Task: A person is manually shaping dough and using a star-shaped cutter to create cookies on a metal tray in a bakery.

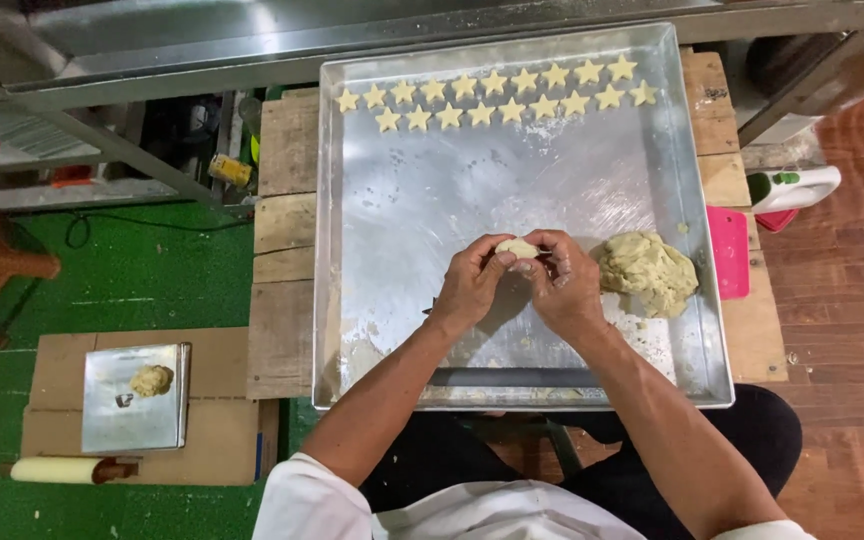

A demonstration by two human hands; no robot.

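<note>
Over a large metal tray (372,200), the left hand (467,285) and right hand (567,285) close their fingertips on a small dough piece (517,247), apparently soft and light, best pinched gently at its edges, beside the dough mound (647,272) and star cookies (497,95).

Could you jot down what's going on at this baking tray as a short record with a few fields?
Left hand: left hand pinching a small dough piece
Right hand: right hand on the same piece, from the other side
Surface: large metal tray on a wooden table
Dough lump: big dough lump on the tray beside the right hand
Cut shapes: star-shaped pieces in two rows along the far edge
On the floor: small tray, rolling pin
</note>
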